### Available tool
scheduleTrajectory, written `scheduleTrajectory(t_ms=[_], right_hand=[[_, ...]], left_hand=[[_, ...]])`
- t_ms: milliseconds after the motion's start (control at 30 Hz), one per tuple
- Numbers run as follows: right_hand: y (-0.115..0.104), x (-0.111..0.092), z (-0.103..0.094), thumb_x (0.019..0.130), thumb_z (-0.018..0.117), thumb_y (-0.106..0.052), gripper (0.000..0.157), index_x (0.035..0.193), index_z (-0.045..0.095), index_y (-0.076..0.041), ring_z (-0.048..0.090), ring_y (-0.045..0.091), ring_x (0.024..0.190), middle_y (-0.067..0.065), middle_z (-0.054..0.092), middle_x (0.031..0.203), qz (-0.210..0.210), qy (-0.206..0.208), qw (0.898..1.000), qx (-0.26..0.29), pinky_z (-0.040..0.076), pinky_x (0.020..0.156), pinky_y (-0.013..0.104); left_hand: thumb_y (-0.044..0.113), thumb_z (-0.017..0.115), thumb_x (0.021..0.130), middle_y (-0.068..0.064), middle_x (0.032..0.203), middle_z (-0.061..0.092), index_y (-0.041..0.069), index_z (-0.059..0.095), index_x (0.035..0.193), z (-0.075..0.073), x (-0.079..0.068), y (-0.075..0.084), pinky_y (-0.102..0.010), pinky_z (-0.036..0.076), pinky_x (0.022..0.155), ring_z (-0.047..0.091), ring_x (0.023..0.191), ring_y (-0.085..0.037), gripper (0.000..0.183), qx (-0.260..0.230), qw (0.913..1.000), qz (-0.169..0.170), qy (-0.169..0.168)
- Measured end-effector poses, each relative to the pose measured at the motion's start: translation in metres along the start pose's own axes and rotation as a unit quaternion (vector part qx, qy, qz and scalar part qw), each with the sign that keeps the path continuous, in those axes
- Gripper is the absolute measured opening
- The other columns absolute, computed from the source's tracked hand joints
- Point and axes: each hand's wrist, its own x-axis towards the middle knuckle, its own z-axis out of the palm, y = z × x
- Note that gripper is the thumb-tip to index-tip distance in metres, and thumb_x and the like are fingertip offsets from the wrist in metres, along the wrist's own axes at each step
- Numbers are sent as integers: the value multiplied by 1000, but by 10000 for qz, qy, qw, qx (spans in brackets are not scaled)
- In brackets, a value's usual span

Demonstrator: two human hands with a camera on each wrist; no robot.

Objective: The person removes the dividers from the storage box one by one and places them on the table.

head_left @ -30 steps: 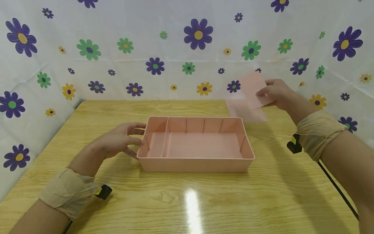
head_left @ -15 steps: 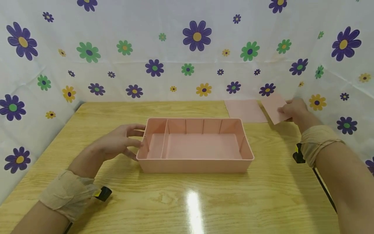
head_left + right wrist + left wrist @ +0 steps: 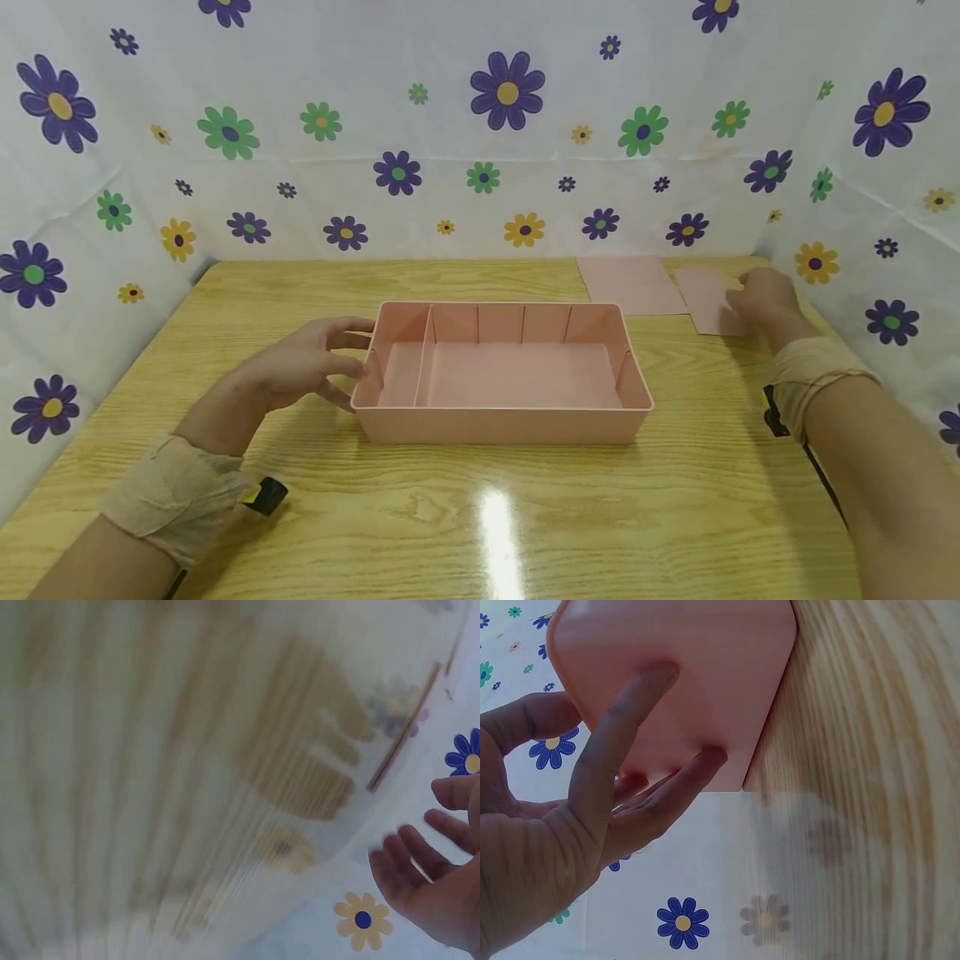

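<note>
A pink rectangular box (image 3: pixel 502 426) with a divider (image 3: pixel 425 357) near its left end stands on the table. My left hand (image 3: pixel 307 363) is at its left end, its fairly straight fingertips touching the outer wall (image 3: pixel 727 645) in the left wrist view. My right hand (image 3: pixel 767 302) is beside a small flat pink sheet (image 3: pixel 705 298) at the back right. Its fingers (image 3: pixel 411 862) are apart and relaxed in the right wrist view, with nothing between them. That sheet shows there nearly edge-on, and a larger flat pink sheet (image 3: pixel 630 285) lies to its left.
The table (image 3: pixel 337 533) has a wood-grain top and a bright reflection near the front. White cloth (image 3: pixel 322 75) with printed flowers rises behind it and along both sides. A small black camera (image 3: pixel 267 496) is strapped at the left wrist.
My right hand has carried the small pink sheet rightward and down, laid it flat on the table right of the larger sheet, and let go. My left hand and the box have stayed put.
</note>
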Motion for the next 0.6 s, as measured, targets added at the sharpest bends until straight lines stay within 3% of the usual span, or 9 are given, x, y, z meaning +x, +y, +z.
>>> scheduleTrajectory(t_ms=[67, 133, 233, 333, 500, 600], right_hand=[[2, 0, -1, 95, 49, -10, 42, 126, 55, 19, 51, 53, 118, 38, 55, 128, -690, 7, 9959, -588, 41, 106, 61], [1, -1, -1, 95, 51, -6, 35, 120, 60, 17, 55, 53, 113, 36, 61, 121, -1390, -62, 9849, -1034, 44, 102, 61], [-5, -5, 0, 94, 56, -8, 29, 111, 67, 14, 62, 50, 104, 33, 67, 110, -2148, -294, 9679, -1271, 49, 96, 59], [-11, -11, 4, 93, 58, -9, 27, 106, 70, 12, 65, 46, 98, 29, 70, 103, -2394, -498, 9629, -1139, 52, 92, 57], [-15, -12, 12, 93, 56, -5, 26, 108, 70, 11, 66, 46, 96, 29, 71, 102, -2531, -470, 9583, -1236, 53, 91, 56], [-13, -9, 12, 94, 52, -3, 29, 116, 67, 10, 64, 49, 104, 32, 68, 109, -2310, -518, 9624, -1331, 52, 95, 57]], left_hand=[[8, 60, 95, -28, 160, 23, 1, 18, 157, 1, 1, 1, -50, 62, 78, 51, 128, -46, 75, -22, 10000, 7, -17], [6, 59, 95, -28, 159, 24, 1, 18, 157, 1, 3, 2, -51, 62, 78, 51, 128, -46, 75, -68, 10000, 23, -29], [7, 60, 95, -27, 159, 25, 1, 20, 157, -1, 4, 3, -51, 62, 78, 51, 128, -45, 74, -46, 10000, 35, -21], [8, 61, 95, -27, 159, 26, 2, 22, 156, -3, 4, 3, -51, 61, 79, 51, 128, -44, 73, -23, 10000, 45, -6], [9, 60, 96, -27, 159, 25, 1, 22, 156, -2, 2, 0, -52, 61, 80, 53, 126, -44, 72, -66, 10000, 35, -28], [9, 60, 96, -28, 159, 25, 1, 21, 156, 0, 2, -2, -51, 61, 80, 55, 125, -43, 73, -85, 9999, 88, -74]])
